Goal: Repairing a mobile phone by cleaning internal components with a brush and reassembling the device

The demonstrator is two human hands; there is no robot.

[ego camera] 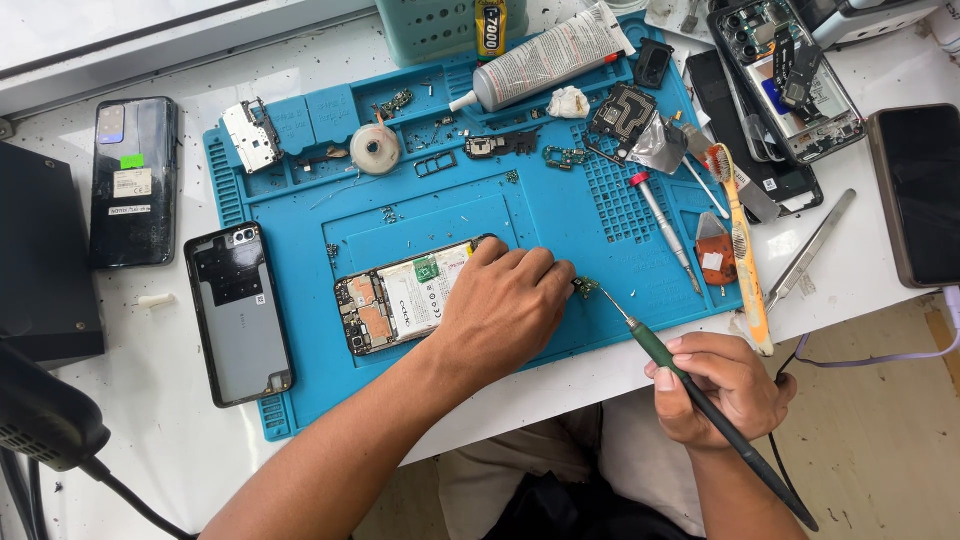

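Your left hand (505,305) lies over the lower end of the opened phone (405,295), which rests flat on the blue work mat (560,215). The phone's back is off: you see a white battery with a green label in the middle and a dark, copper-toned circuit board at the end farthest from your fingers. Your fingers curl down and close together, and their tips pinch a small green circuit piece (584,287) just past the phone's covered end; how tightly they grip it cannot be made out.

Your right hand (722,385) is closed around a soldering iron (700,395) with a green grip and dark handle, held like a pen. Its thin metal tip touches the small piece right at your left fingertips.

Beyond your left knuckles, a red-capped screwdriver (665,230) lies on the mat's grid. Farther to the right, an orange toothbrush (742,250) lies near metal tweezers (810,248) on the white table (850,270). Across the mat from your fingers sit a glue tube (545,60), a roll of tape (376,149) and loose phone parts. To the left of your wrist, off the mat's edge, a grey back cover (238,312) lies inside up, with a dark phone (135,180) beyond it.
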